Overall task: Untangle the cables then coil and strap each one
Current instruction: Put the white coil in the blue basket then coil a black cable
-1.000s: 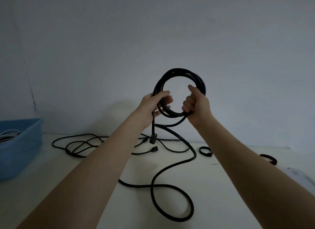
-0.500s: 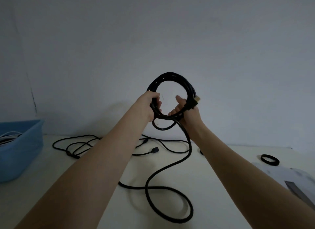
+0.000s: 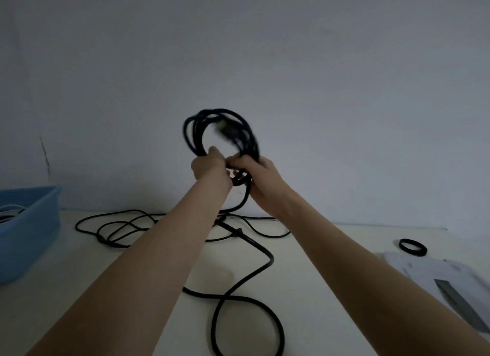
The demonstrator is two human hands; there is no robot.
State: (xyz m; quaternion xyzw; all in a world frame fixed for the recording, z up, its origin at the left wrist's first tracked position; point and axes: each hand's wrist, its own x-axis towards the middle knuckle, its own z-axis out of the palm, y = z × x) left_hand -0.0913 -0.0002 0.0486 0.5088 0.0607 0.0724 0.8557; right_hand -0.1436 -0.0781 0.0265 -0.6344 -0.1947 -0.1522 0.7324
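Holding the coil (image 3: 220, 133) up off the table (image 3: 159, 316) w/ both hands, pinched at its bottom edge. Left hand (image 3: 209, 167) is gripping the bundle from the left side, right hand (image 3: 261, 180) is wrapping it from the right, fingers of both curled round the strands; they're nearly touching each other. Coil plane is roughly facing the cam, ring standing upright above the fists. Plug end (image 3: 225, 129) is sitting blurred near the coil's top, so can't tell exactly how it's tucked.

Key relation: uncoiled tail (image 3: 246, 270) is dropping straight down from the coil's bottom, just under the right hand, then running across the table toward the viewer and looping into a big bend (image 3: 275, 326) below the coil. So slack is lying below and nearer than the hands, long axis running away-to-near. Right hand is the closer one to that tail; my read is it's the one to feed the next turn while left is clamping the bundle.

Around the coil: thinner cable (image 3: 119, 223) is sprawling on the table below-left of it, and looks to be crossing the tail near a connector (image 3: 236, 232) directly under the coil. Probable snag point when slack gets pulled up. Strap ring (image 3: 412, 247) is lying well right of and below the coil, just beside a white sheet (image 3: 437, 273). Blue bin (image 3: 31, 223) is sitting far left of the coil, w/ pale cables inside.

Est: coiling is partway done, strap not yet on.
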